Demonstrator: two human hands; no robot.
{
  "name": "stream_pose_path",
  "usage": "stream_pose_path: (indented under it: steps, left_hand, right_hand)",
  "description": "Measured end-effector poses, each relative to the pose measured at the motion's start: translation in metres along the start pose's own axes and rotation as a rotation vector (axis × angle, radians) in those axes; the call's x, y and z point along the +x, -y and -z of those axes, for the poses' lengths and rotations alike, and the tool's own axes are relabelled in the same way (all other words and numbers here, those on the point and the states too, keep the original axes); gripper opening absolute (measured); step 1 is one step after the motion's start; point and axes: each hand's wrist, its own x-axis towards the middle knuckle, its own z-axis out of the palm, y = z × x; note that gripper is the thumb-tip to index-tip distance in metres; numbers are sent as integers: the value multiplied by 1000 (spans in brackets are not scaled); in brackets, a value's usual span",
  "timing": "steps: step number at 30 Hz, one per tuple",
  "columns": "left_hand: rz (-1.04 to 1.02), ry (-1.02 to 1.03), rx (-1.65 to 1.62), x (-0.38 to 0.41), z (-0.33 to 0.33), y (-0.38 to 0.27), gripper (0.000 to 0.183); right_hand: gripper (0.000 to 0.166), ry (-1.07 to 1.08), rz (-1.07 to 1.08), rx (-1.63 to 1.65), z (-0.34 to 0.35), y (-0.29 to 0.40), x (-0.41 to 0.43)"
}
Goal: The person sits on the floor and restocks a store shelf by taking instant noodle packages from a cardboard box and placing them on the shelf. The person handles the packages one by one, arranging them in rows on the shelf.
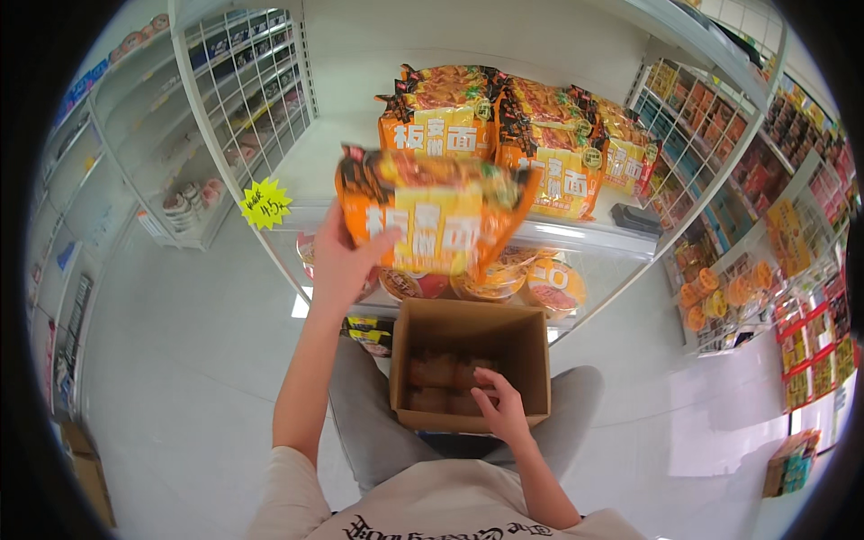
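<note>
My left hand (347, 253) grips an orange and yellow packet of instant noodles (435, 216) by its left side. This packet is slightly blurred and held up in front of the white shelf (324, 145). Behind it, several matching noodle packets (553, 162) stand in rows on that shelf. An open cardboard box (472, 422) sits between my knees, below the shelf edge. Over its near right part hovers my right hand (501, 405), fingers apart and holding nothing. Deep inside the box lie several dim packages (432, 374), their details lost in shadow.
Noodle bowls (553, 287) line the lower shelf. A yellow star-shaped price tag (266, 204) hangs at the shelf's left front corner, and a dark grey object (634, 219) rests at the right. Wire grid panels (246, 88) close the sides. Stocked racks (736, 290) stand to the right.
</note>
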Motion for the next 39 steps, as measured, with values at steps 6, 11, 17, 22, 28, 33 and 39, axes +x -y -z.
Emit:
stream_pose_path:
  steps: [6,11,17,22,28,33,39]
  left_hand:
    - [-122,-155,196,72,-4,8,43]
    - [-54,-208,178,88,-18,23,50]
    - [-120,-253,110,99,-30,31,52]
    - [-136,-163,444,109,-14,40,56]
    - [-157,-151,833,100,-9,29,66]
    - [-119,-141,899,92,-9,27,84]
    - [-727,-307,767,49,-5,44,58]
  right_hand:
    - [24,64,119,-402,-16,-11,-15]
    - [15,33,94,-501,-20,-14,-8]
    - [13,33,47,-496,-14,-16,-5]
    - [13,5,93,-550,-22,-19,-8]
    - [12,22,62,-504,-23,-21,-7]
    - [12,85,27,-582,-20,-16,-8]
    - [14,98,-4,-476,-20,-14,-5]
